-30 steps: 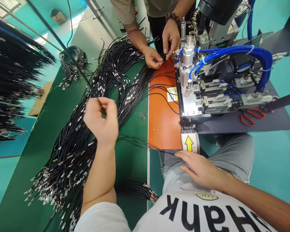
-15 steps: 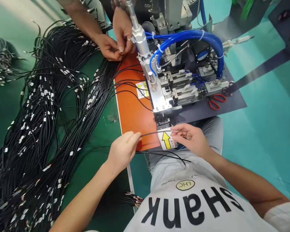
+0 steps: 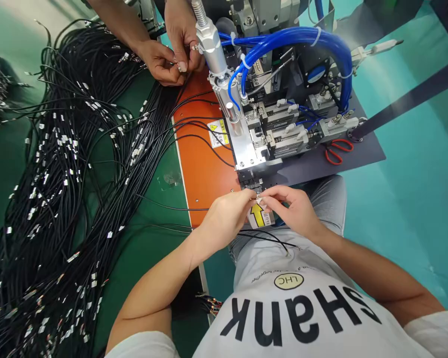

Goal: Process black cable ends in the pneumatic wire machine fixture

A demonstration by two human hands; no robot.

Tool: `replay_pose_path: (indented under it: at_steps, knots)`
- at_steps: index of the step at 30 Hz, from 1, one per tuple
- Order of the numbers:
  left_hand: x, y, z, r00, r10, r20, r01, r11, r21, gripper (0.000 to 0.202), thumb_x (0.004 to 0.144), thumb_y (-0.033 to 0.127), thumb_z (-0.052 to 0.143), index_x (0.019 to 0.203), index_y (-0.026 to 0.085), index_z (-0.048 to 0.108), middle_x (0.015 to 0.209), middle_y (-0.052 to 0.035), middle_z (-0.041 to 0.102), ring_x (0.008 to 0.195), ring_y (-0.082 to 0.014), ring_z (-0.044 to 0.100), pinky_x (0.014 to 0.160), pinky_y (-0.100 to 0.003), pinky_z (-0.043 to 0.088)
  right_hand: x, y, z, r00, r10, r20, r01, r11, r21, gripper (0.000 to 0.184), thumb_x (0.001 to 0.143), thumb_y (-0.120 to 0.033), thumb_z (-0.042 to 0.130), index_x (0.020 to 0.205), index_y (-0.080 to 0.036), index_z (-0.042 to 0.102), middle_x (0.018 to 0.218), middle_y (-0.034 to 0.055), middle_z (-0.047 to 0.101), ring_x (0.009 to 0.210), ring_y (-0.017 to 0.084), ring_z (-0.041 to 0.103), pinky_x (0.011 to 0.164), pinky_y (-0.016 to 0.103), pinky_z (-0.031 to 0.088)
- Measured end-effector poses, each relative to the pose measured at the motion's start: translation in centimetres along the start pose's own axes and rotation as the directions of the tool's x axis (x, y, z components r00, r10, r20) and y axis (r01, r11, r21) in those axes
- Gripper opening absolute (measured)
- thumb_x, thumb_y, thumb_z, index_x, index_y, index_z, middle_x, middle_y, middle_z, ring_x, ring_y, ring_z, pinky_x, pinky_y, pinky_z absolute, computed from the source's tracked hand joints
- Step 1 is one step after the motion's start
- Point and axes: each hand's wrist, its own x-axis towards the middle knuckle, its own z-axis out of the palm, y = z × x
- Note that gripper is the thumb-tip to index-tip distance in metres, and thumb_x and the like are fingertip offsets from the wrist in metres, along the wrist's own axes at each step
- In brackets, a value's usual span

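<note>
My left hand [image 3: 229, 215] pinches a thin black cable [image 3: 171, 205] close to its end, and the cable trails off left under the hand. Thumb and fingers of my right hand [image 3: 293, 206] close on the same cable's tip, touching my left fingertips. The tip itself is small and mostly covered by fingers. Both hands meet just in front of the fixture's lower end, over a white label with a yellow arrow [image 3: 259, 215]. More black cables [image 3: 265, 237] pass below my hands, their ends lying against the white shirt [image 3: 261, 268].
A metal machine [image 3: 242, 144] with blue air hoses [image 3: 294, 40] stands on an orange plate [image 3: 201, 169]. Black cables with white tags [image 3: 108, 134] heap up on the green table at left. A co-worker's hands [image 3: 168, 59] work at the top. Red-handled scissors [image 3: 338, 151] lie right.
My left hand has slid right along the cable up to its tip, meeting my right hand, which has moved slightly left. The co-worker's hands stay pinched together.
</note>
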Motion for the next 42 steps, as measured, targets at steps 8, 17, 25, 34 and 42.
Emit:
replay_pose_path:
  at_steps: [8,17,25,34,42]
  knots:
    - [0.3,-0.4,0.0,0.983,-0.18,-0.022,0.151,0.882,-0.447,0.016,0.099,0.029,0.051,0.099,0.021,0.064,0.08,0.0012,0.066,0.072,-0.0107,0.064,0.068,-0.021,0.052,1.2,-0.4,-2.0,0.988,0.111,0.111,-0.132,0.969,0.208,0.019,0.087,-0.038,0.072,0.094,-0.02,0.073,0.084,0.0012,0.072,0.064,0.01,0.062,0.068,0.025,0.053]
    - [0.3,-0.3,0.8,0.978,-0.196,-0.067,0.136,0.851,-0.507,0.012,0.098,0.027,0.053,0.097,0.02,0.062,0.078,0.0012,0.064,0.068,-0.0099,0.061,0.065,-0.022,0.049,1.7,0.2,-0.5,0.99,0.079,0.113,-0.099,0.978,0.185,0.015,0.078,-0.032,0.081,0.083,-0.02,0.072,0.071,-0.0017,0.067,0.056,0.01,0.059,0.055,0.024,0.049]
    - [0.1,0.1,1.7,0.955,-0.233,-0.182,0.09,0.816,-0.571,0.014,0.095,0.025,0.06,0.106,0.019,0.065,0.098,-0.0043,0.069,0.086,-0.0136,0.066,0.077,-0.025,0.054,1.2,0.1,0.4,0.995,0.059,0.085,-0.075,0.976,0.203,0.016,0.08,-0.034,0.078,0.084,-0.019,0.071,0.074,-0.0009,0.068,0.057,0.009,0.058,0.055,0.023,0.051]
    - [0.3,0.4,1.5,0.927,-0.372,-0.04,0.2,0.584,-0.787,0.017,0.091,0.032,0.066,0.1,0.018,0.068,0.091,-0.0048,0.07,0.06,-0.0093,0.059,0.053,-0.023,0.053,1.2,0.1,-0.3,0.992,0.067,0.111,-0.092,0.966,0.24,0.019,0.081,-0.037,0.077,0.086,-0.019,0.073,0.077,0.0006,0.069,0.058,0.01,0.058,0.055,0.024,0.051]
    - [0.5,0.7,1.5,0.931,-0.365,-0.009,0.188,0.502,-0.844,0.017,0.089,0.03,0.068,0.098,0.016,0.067,0.081,-0.0034,0.066,0.066,-0.011,0.061,0.063,-0.025,0.056,0.9,0.0,-0.1,0.998,0.027,0.063,-0.035,0.992,0.122,0.018,0.083,-0.036,0.075,0.084,-0.019,0.069,0.073,0.0004,0.066,0.061,0.012,0.058,0.056,0.026,0.048]
